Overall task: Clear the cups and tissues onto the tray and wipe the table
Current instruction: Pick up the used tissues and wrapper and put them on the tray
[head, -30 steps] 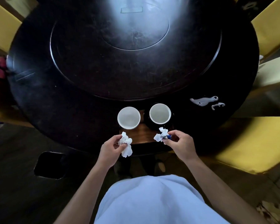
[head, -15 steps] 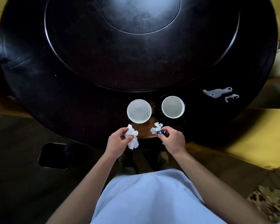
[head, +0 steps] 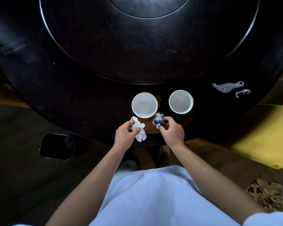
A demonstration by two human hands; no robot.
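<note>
White porcelain catches the light: two cups sit side by side on a small wooden tray (head: 185,122) at the near edge of the round dark desk (head: 82,88). The left cup (head: 144,105) stands on the tray's left end, its rim overhanging the tray edge toward the desk; the right cup (head: 180,101) stands on a dark patch of the tray's far right part, apart from its neighbour. Both look empty.

Just on the near side of the tray, the person's left hand (head: 124,134) has its fingers curled round a crumpled white tissue (head: 138,128), which sticks out between thumb and fingertips and hangs over the tray's left near corner. The right hand (head: 171,132) pinches a second wad, a crumpled tissue with a blue scrap (head: 158,121), between thumb and forefinger, holding it over the tray just in front of the gap between the cups. Whether either wad touches the wood I cannot tell.

To the right of the tray, well apart from it, two pale spilled smears (head: 227,87) lie on the desk's outer ring. Beyond the tray, a raised round turntable (head: 150,46) fills the desk's middle. To the left of the tray, below the desk's rim, a dark square bin (head: 57,146) stands on the floor. A yellow chair seat (head: 265,141) shows to the right.
</note>
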